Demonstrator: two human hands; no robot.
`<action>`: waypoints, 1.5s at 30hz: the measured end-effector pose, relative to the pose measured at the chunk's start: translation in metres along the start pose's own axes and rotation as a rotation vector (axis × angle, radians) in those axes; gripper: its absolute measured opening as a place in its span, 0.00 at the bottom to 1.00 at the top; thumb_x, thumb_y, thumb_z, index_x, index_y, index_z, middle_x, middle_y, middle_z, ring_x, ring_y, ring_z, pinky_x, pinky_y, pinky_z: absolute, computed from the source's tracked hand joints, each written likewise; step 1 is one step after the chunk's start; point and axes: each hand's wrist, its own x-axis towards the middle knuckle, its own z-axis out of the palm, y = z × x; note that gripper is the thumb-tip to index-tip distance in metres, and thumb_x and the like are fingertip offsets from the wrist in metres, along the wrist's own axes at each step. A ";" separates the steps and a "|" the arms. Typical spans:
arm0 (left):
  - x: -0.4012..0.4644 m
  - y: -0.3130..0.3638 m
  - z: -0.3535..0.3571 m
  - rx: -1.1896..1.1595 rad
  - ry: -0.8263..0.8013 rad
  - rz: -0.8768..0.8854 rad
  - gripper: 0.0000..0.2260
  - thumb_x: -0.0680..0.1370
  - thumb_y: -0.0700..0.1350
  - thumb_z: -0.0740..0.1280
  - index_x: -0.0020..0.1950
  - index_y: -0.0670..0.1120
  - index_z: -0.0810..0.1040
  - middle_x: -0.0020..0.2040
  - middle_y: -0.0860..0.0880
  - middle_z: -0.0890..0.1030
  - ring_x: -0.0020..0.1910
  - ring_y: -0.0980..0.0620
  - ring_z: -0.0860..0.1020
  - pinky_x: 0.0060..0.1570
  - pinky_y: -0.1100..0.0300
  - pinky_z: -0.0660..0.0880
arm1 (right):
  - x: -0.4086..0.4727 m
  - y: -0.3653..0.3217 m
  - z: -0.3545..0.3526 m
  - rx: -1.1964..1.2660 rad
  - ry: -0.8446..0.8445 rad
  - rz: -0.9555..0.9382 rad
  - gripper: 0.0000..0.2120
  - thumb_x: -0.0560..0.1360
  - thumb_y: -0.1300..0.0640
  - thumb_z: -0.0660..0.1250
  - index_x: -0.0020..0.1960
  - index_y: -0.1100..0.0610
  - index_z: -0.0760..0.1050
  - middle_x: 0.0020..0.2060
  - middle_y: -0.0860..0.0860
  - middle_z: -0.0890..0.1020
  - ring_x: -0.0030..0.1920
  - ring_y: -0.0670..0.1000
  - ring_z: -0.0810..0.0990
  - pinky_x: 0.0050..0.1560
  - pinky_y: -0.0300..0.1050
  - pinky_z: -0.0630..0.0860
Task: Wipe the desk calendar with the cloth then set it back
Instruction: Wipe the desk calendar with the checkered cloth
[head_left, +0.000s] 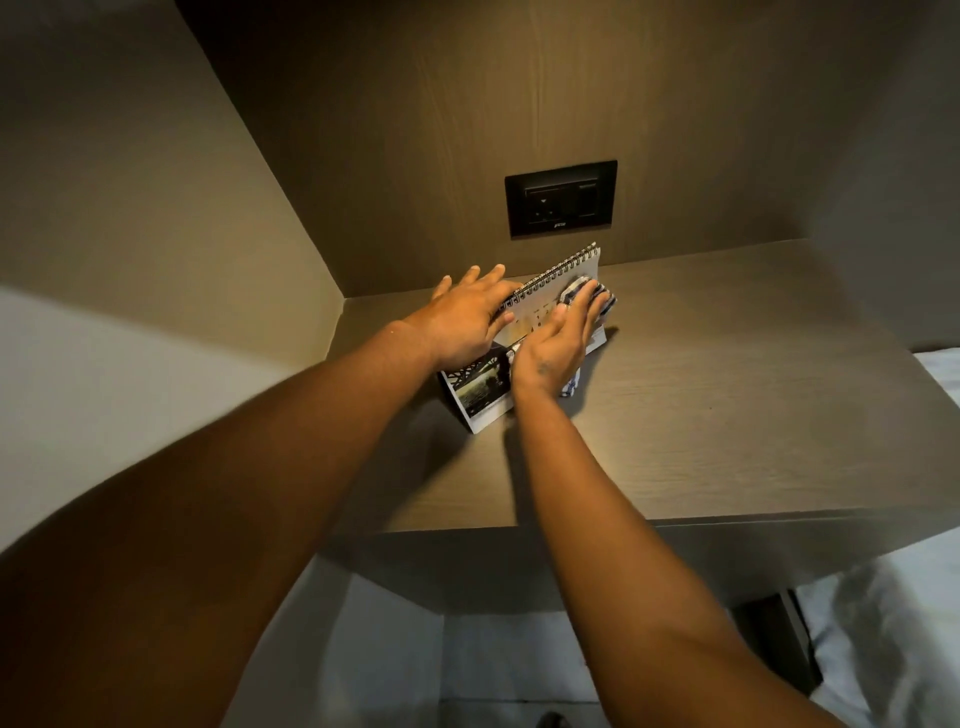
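Dark wood desk (701, 415): our left hand (470, 317) steadies the desk calendar (550, 306) by its spiral edge, seemingly flat-palmed; our right hand (558, 340) presses the cloth (597, 299) against its face.

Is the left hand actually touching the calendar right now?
Touching. The head view shows the left hand laid flat over the spiral-bound top edge of the desk calendar, its palm overlapping the page with no visible gap.
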 end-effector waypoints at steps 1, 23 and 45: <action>0.000 0.000 0.000 0.001 0.001 -0.004 0.24 0.85 0.53 0.55 0.81 0.52 0.56 0.83 0.46 0.51 0.81 0.42 0.47 0.77 0.37 0.44 | -0.004 0.000 0.000 -0.004 0.000 -0.002 0.23 0.84 0.51 0.51 0.78 0.48 0.55 0.79 0.49 0.53 0.77 0.55 0.51 0.71 0.56 0.63; 0.000 -0.002 -0.002 -0.020 -0.010 -0.016 0.24 0.85 0.53 0.56 0.81 0.53 0.55 0.83 0.46 0.51 0.81 0.43 0.48 0.77 0.38 0.44 | -0.025 0.000 -0.019 -0.112 -0.068 0.054 0.23 0.82 0.60 0.56 0.76 0.49 0.61 0.77 0.47 0.58 0.74 0.51 0.62 0.60 0.34 0.66; -0.001 -0.002 -0.003 -0.014 -0.004 0.006 0.25 0.85 0.53 0.56 0.81 0.52 0.55 0.83 0.46 0.51 0.81 0.43 0.48 0.77 0.38 0.45 | -0.084 -0.001 -0.003 -0.024 -0.097 0.032 0.22 0.83 0.59 0.55 0.76 0.49 0.62 0.78 0.48 0.58 0.76 0.51 0.56 0.64 0.24 0.55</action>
